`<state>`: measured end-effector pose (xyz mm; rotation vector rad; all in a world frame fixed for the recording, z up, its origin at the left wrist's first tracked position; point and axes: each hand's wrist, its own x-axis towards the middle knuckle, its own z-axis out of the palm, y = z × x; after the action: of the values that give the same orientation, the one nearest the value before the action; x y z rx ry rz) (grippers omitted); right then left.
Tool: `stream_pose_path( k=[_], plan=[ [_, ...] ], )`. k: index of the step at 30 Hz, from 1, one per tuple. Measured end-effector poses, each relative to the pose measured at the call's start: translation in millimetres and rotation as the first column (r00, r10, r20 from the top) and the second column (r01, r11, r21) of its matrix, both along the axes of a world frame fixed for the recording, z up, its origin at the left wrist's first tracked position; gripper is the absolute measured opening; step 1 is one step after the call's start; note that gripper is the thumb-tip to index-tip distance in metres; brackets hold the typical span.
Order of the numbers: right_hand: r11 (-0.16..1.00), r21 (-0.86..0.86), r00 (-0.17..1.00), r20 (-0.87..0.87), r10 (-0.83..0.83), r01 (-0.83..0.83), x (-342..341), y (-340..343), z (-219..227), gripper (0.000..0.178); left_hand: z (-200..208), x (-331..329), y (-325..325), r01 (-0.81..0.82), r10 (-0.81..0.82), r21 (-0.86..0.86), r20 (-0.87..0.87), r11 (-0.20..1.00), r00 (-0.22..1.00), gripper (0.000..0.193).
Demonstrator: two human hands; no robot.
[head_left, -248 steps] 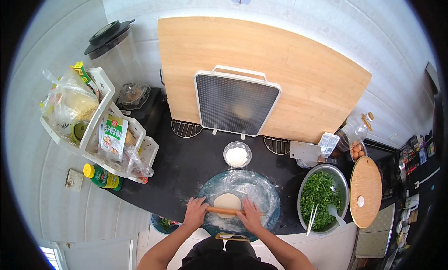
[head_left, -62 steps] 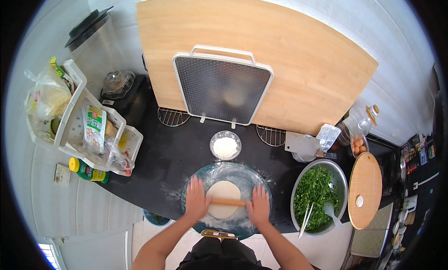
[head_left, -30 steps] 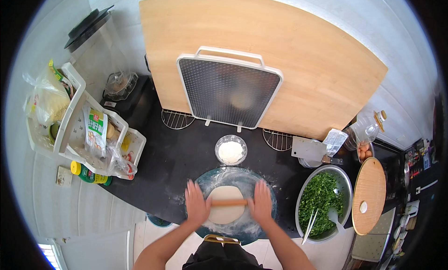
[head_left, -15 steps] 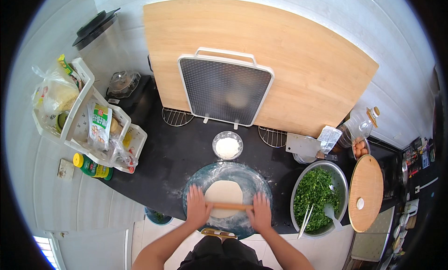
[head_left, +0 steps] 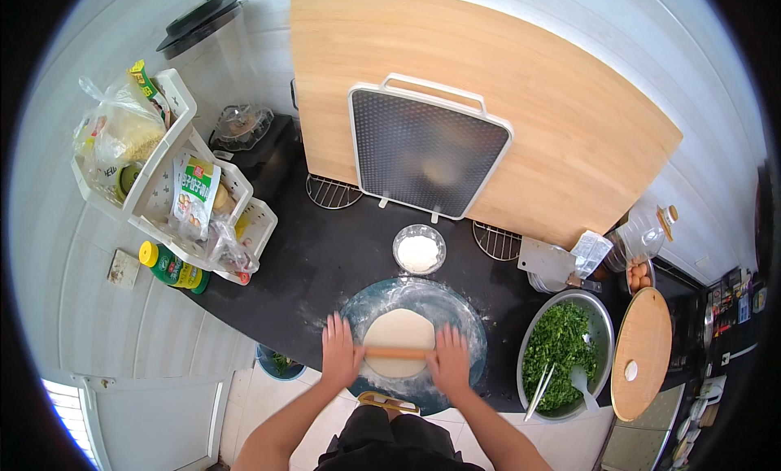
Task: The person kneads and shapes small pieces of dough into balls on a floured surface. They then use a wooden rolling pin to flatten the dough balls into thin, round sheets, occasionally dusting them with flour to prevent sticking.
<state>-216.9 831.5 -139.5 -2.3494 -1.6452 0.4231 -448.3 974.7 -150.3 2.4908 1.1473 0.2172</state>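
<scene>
Since half a second back, both palms and the rolling pin (head_left: 397, 353) have slid a touch toward the lower edge of the frame, now crossing the near half of the dough round (head_left: 399, 333). Dough sits low centre, on the floured round glass board (head_left: 468, 316) on the black tabletop (head_left: 325, 251). Risk, as I judge it: the board's near rim lies close to the tabletop edge, so a hard pull toward me could shove it off; uneven palm pressure could also thin one side of the dough or tear it, and a poorly floured patch could make it stick. My left hand (head_left: 339, 351) lies flat, fingers spread, palm pressing the pin's left end; my right hand (head_left: 450, 355) likewise on the right end. Neither hand is clenched; both rest open on the pin, rolling rather than gripping. Flour bowl (head_left: 419, 250) stands just above the board; chopped greens bowl (head_left: 561, 353) lower right.
</scene>
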Motion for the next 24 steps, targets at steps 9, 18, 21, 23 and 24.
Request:
stream_pose_path(
  k=[9,18,21,23,24],
  plan=[
    [0.928,0.342,0.972,0.122,-0.199,0.147,46.9,103.3,-5.2,0.067,7.7,72.3,101.6,-0.102,0.091,0.185,0.066,0.977,0.994,0.071],
    [0.998,0.014,0.996,0.062,-0.056,0.055,24.5,16.4,1.1,0.063,20.0,17.5,17.3,0.226,-0.225,-0.003,-0.14,0.974,0.964,0.072],
    [0.991,0.131,0.993,-0.115,-0.009,0.024,3.4,-21.3,-2.1,0.057,17.3,-12.0,-14.9,0.221,-0.214,-0.08,0.081,0.972,0.973,0.045],
    [0.961,0.271,0.935,-0.353,0.045,0.056,7.9,-13.6,-7.3,0.051,12.8,-16.0,-19.9,0.214,-0.195,-0.077,0.202,0.974,0.96,0.037],
    [0.958,0.184,0.864,-0.493,-0.105,0.222,10.3,-1.4,-11.4,0.048,11.3,-14.3,-19.0,0.229,-0.205,-0.079,0.232,0.97,0.951,0.036]
  ],
)
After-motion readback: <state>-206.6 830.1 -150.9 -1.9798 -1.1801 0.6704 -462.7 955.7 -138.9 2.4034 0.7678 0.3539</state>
